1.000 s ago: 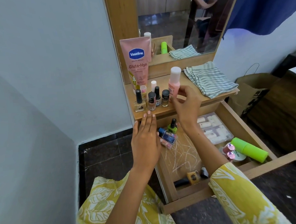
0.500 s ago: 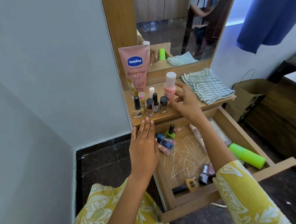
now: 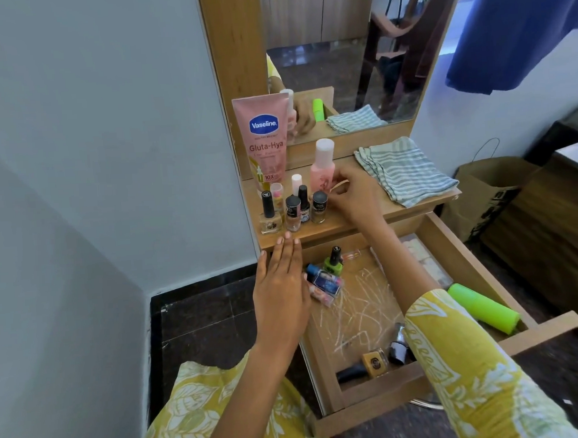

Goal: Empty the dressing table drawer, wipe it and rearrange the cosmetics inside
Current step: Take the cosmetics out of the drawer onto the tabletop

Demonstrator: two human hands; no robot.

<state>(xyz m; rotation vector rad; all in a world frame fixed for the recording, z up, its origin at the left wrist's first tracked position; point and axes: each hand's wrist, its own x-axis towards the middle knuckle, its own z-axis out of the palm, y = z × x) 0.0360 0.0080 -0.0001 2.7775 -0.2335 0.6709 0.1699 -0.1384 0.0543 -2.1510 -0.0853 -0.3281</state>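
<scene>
The wooden drawer stands pulled out and holds a green nail polish, a small blue box, a lime green tube and a yellow nail polish lying on its side. On the dressing table top stand a pink Vaseline tube, several nail polish bottles and a pink bottle. My right hand sits beside the pink bottle, fingertips touching its lower part. My left hand hovers flat over the drawer's left edge, fingers straight.
A folded striped cloth lies on the table top at the right. A mirror rises behind. A brown paper bag stands on the dark floor to the right, next to wooden furniture. A blue garment hangs at the upper right.
My right hand set the pink bottle down on the table top and slid lower along it, loosening its grip. My left hand stayed flat over the drawer's left edge.
</scene>
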